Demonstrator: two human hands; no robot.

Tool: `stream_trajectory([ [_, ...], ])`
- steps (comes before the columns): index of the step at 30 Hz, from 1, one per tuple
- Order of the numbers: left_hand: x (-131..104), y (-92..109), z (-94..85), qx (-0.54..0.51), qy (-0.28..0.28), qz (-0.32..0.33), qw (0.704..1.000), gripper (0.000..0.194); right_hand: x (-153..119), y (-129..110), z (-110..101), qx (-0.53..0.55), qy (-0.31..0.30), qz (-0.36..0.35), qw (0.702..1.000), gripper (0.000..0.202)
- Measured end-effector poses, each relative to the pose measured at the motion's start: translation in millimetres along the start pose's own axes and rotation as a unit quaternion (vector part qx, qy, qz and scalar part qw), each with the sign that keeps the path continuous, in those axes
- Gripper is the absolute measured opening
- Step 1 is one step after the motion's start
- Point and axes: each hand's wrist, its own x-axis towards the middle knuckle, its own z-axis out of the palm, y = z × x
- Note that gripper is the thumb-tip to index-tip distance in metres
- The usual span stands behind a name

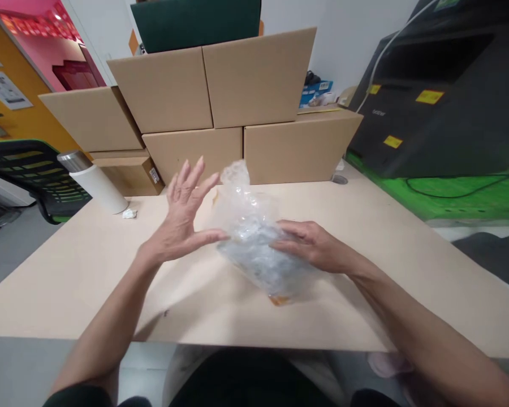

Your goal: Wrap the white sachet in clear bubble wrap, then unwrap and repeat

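Note:
A clear, crinkled plastic bag [258,249] with something greyish inside is tilted over the table, slightly blurred. Its bunched top end points away from me, and a small orange patch [279,300] shows at its near end. My right hand [314,246] grips the bag's right side, fingers over the plastic. My left hand [182,220] is open at the bag's left, fingers spread and raised, with the thumb tip close to the plastic. Whether that thumb touches the bag I cannot tell. What lies inside the bag is too blurred to name.
Several cardboard boxes [254,79] are stacked along the back of the pale table [89,288]. A white flask [99,183] with a metal lid stands at the left beside a crumpled white scrap [129,213]. On the right, a large dark machine [432,113] sits on a green surface [462,195].

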Motion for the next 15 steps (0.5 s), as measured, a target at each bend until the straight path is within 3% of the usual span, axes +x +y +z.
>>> stream_trajectory([
  [3,3,30,-30.8,0.062,-0.040,0.053,0.996,0.086,-4,-17,1,-0.155,-0.041,-0.072,0.984,0.030],
  [7,7,49,-49.1,0.071,-0.184,0.113,0.974,0.058,-7,-29,4,-0.311,-0.071,-0.149,0.936,0.039],
  [11,9,32,-65.5,0.009,-0.316,0.105,0.943,0.043,-12,-32,0,-0.291,-0.093,-0.189,0.933,0.039],
  [13,11,16,-75.5,-0.083,-0.347,0.043,0.933,0.042,-15,-33,-3,-0.219,-0.099,-0.190,0.952,0.033],
  [15,11,0,-78.7,-0.197,-0.336,-0.052,0.920,0.043,-16,-34,-6,-0.129,-0.101,-0.177,0.971,0.027],
])
